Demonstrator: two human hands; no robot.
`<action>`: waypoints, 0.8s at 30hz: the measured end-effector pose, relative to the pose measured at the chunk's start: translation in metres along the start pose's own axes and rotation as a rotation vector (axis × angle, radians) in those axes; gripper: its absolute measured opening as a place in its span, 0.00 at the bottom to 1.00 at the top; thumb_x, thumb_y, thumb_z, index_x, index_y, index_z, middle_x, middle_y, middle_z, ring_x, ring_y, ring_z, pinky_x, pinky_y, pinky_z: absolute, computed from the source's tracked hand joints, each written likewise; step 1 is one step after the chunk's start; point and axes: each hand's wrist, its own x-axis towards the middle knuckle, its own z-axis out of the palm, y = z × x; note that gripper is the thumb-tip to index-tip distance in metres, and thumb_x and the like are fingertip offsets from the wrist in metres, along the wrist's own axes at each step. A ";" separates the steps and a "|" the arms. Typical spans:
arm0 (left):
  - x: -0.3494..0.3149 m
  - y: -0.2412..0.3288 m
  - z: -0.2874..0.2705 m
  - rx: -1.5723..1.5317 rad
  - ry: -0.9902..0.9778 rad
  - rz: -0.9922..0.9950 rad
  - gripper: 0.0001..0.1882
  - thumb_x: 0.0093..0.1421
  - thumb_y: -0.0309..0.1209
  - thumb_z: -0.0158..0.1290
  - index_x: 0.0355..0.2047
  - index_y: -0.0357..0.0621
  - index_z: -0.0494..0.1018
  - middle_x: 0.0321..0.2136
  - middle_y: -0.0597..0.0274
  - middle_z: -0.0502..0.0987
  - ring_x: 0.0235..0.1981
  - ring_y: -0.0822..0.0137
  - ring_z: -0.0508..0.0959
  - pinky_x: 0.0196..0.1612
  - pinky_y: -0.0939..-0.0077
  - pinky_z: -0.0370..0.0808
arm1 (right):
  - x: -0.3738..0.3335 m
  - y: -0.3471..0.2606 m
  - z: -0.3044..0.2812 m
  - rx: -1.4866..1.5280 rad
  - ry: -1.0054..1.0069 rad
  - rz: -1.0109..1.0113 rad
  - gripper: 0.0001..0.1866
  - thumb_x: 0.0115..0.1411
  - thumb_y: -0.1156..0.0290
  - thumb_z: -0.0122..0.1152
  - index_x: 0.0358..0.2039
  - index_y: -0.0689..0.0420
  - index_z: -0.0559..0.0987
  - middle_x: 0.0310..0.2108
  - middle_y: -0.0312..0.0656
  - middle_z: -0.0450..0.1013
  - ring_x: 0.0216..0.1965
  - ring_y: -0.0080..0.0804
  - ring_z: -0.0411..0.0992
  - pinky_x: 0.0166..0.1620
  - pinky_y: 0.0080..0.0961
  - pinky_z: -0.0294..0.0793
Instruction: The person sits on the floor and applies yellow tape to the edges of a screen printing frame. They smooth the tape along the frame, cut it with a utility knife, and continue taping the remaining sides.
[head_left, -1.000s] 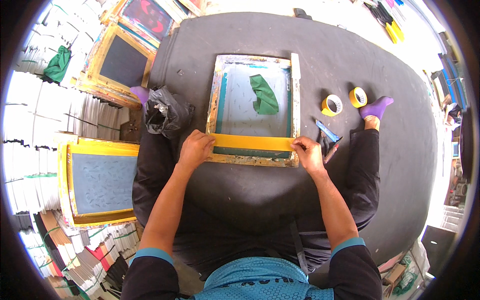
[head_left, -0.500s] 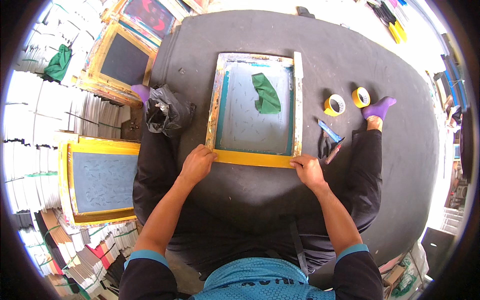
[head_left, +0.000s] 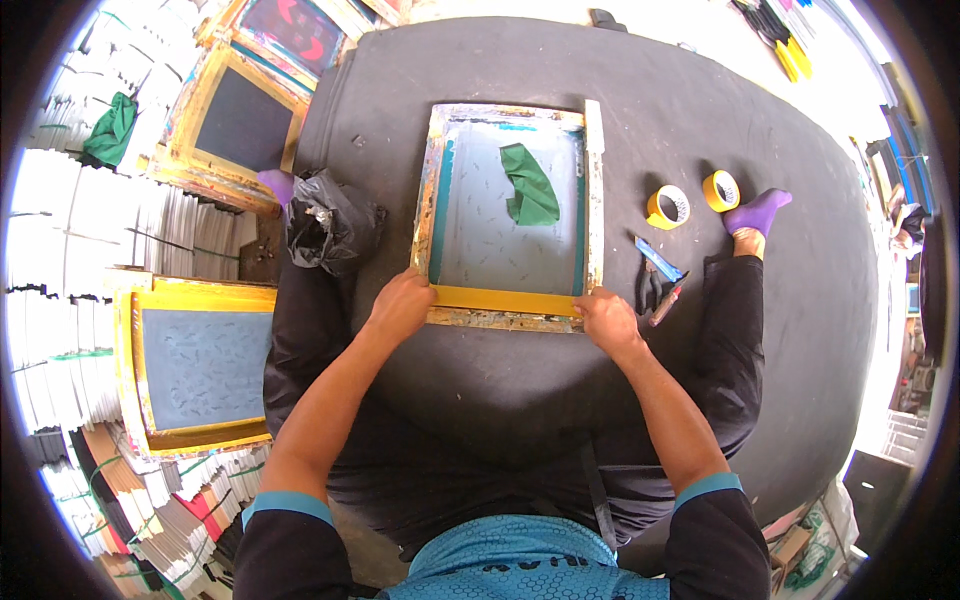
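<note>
A wooden screen printing frame (head_left: 423,190) with grey-blue mesh lies in front of me between my legs. Across its near part runs a strip of yellow tape (head_left: 505,301), stretched between my two hands. My left hand (head_left: 404,303) pinches the strip's left end at the frame's left side. At the right side my right hand (head_left: 606,314) pinches the other end. The near wooden bar shows bare below the tape. On the mesh rests a crumpled green cloth (head_left: 532,187). Whether the strip touches the mesh or hovers over it, I cannot tell.
Two yellow tape rolls (head_left: 667,207) stand to the right, near my purple-socked foot (head_left: 758,214). Closer lie a blue cutter (head_left: 658,258), black-handled pliers (head_left: 648,290) and another small tool. A black plastic bag (head_left: 335,222) sits at the left. More framed screens (head_left: 205,365) and paper stacks line the left side.
Both hands have moved away from me with the tape strip, from the frame's near bar to just over the inner edge. The near bar has come into view.
</note>
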 end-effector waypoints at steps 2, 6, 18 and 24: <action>0.000 -0.006 0.009 0.021 -0.015 0.016 0.08 0.53 0.23 0.56 0.29 0.41 0.85 0.33 0.58 0.82 0.46 0.55 0.80 0.53 0.63 0.77 | 0.001 -0.008 -0.006 -0.016 -0.020 -0.017 0.09 0.62 0.69 0.63 0.40 0.51 0.88 0.41 0.51 0.81 0.42 0.54 0.82 0.46 0.48 0.82; 0.006 0.001 0.002 0.081 -0.053 0.030 0.07 0.53 0.24 0.57 0.29 0.40 0.85 0.33 0.57 0.82 0.46 0.56 0.80 0.52 0.64 0.78 | 0.006 -0.008 -0.004 -0.121 -0.114 0.014 0.09 0.62 0.70 0.62 0.40 0.51 0.88 0.42 0.52 0.81 0.43 0.53 0.82 0.48 0.47 0.82; 0.008 0.002 -0.012 0.118 -0.136 0.019 0.07 0.54 0.24 0.57 0.30 0.41 0.85 0.36 0.55 0.82 0.47 0.54 0.80 0.52 0.61 0.78 | 0.011 -0.008 -0.027 0.389 0.032 0.005 0.05 0.59 0.73 0.67 0.35 0.59 0.83 0.33 0.51 0.81 0.38 0.53 0.81 0.43 0.43 0.81; 0.005 -0.001 -0.007 0.073 -0.057 0.047 0.07 0.55 0.24 0.56 0.30 0.41 0.84 0.34 0.55 0.82 0.47 0.55 0.80 0.52 0.62 0.78 | 0.010 0.013 -0.023 0.387 0.051 -0.236 0.06 0.57 0.73 0.68 0.36 0.57 0.85 0.31 0.50 0.80 0.38 0.51 0.81 0.43 0.43 0.81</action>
